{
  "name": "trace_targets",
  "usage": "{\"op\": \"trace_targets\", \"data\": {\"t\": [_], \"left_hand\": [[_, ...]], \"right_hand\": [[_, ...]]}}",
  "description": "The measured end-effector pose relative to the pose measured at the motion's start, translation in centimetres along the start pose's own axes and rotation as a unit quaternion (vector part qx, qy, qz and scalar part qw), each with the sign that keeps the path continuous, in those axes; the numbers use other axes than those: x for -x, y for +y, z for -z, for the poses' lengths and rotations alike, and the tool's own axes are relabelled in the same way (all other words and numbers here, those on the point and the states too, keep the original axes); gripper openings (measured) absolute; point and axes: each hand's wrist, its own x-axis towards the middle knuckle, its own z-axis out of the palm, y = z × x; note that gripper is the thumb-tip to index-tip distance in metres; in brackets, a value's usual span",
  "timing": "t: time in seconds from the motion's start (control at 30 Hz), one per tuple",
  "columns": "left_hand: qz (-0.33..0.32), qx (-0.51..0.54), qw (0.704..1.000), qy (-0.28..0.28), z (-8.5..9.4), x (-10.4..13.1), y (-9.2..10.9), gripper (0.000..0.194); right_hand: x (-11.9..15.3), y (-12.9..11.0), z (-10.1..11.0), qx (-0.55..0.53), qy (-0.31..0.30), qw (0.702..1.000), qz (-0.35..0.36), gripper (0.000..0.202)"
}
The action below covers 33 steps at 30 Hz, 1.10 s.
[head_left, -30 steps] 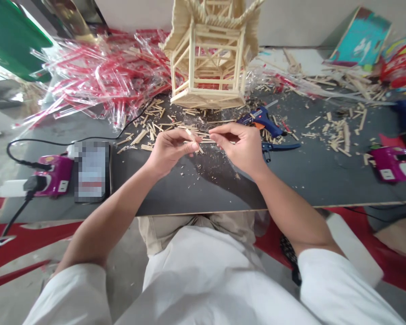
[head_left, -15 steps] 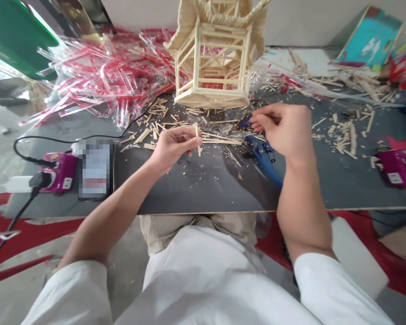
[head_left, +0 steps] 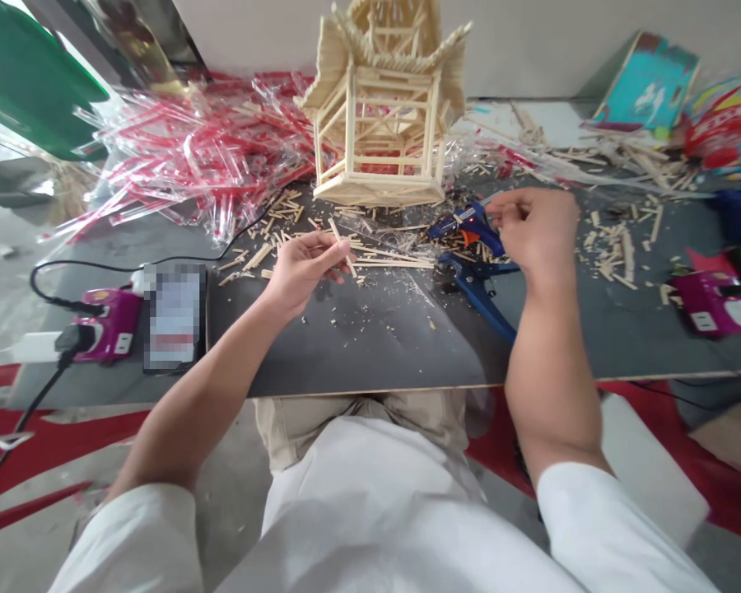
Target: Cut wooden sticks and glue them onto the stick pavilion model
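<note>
Between thumb and fingers, my left hand (head_left: 305, 268) pinches a short wooden stick (head_left: 341, 245) above the dark table. My right hand (head_left: 534, 226) is closed at the back end of a blue glue gun (head_left: 466, 226), its fingertips by a pale glue stick; whether they grip it is too small to tell. The glue gun has an orange trigger and a small red light. Blue-handled cutters (head_left: 482, 301) lie just below it. Behind the hands stands a pavilion model (head_left: 379, 123) made of wooden sticks.
Red and clear plastic wrappers (head_left: 203, 148) are heaped at the back left. A phone (head_left: 174, 317) and a pink power socket (head_left: 108, 325) lie left. Stick scraps (head_left: 614, 247) and another pink socket (head_left: 716, 303) are on the right.
The view has shifted slightly. My right hand has moved a little right, and more of the glue gun shows. The stick in my left hand has tilted.
</note>
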Motion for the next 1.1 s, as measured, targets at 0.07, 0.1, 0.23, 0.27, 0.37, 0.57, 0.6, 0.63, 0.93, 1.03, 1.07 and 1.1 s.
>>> {"op": "trace_targets", "data": {"t": [0.07, 0.1, 0.23, 0.27, 0.37, 0.57, 0.6, 0.63, 0.93, 1.03, 1.07, 1.1], "left_hand": [[0.0, 0.002, 1.0, -0.005, 0.1, -0.1, -0.1, 0.036], [0.001, 0.003, 1.0, -0.006, 0.2, -0.1, -0.1, 0.035], [0.011, 0.005, 1.0, -0.007, 0.3, -0.2, -0.1, 0.034], [0.013, 0.007, 1.0, -0.005, 0.3, -0.2, -0.1, 0.034], [0.009, 0.012, 1.0, 0.002, 0.3, -0.2, -0.2, 0.037], [0.01, 0.009, 1.0, 0.007, 0.3, -0.4, -0.5, 0.04], [0.009, 0.01, 1.0, 0.009, 0.3, -0.4, -0.6, 0.04], [0.007, 0.011, 1.0, 0.012, 0.3, -0.5, -0.6, 0.04], [-0.003, -0.005, 0.999, 0.032, 0.5, -0.6, -0.5, 0.044], [0.0, -0.001, 0.999, 0.032, 0.3, -0.5, -0.4, 0.045], [0.001, -0.001, 1.0, 0.031, 0.3, -0.5, -0.4, 0.044], [0.001, 0.0, 1.0, 0.03, 0.2, -0.5, -0.4, 0.044]], "right_hand": [[0.0, -0.5, 0.5, 0.038, 0.007, 0.999, -0.011, 0.04], [0.1, -0.8, 0.6, 0.062, -0.005, 0.998, -0.023, 0.045], [0.3, -0.9, 0.4, 0.116, -0.131, 0.984, -0.027, 0.056], [0.3, -0.8, 0.2, 0.126, -0.141, 0.982, -0.018, 0.058], [0.3, -0.5, -0.6, 0.166, -0.111, 0.98, -0.008, 0.055], [0.9, -2.4, -0.1, 0.111, -0.046, 0.99, -0.069, 0.046], [1.1, -2.8, 0.2, 0.096, -0.026, 0.993, -0.07, 0.051], [1.3, -3.2, 0.5, 0.086, -0.011, 0.994, -0.061, 0.053], [1.2, -3.2, 2.1, 0.065, -0.063, 0.996, 0.007, 0.032], [1.3, -3.0, 2.9, 0.061, -0.055, 0.996, 0.018, 0.032], [1.4, -2.9, 3.2, 0.055, -0.042, 0.997, 0.024, 0.032], [1.4, -3.0, 3.4, 0.045, -0.019, 0.998, 0.032, 0.033]]}}
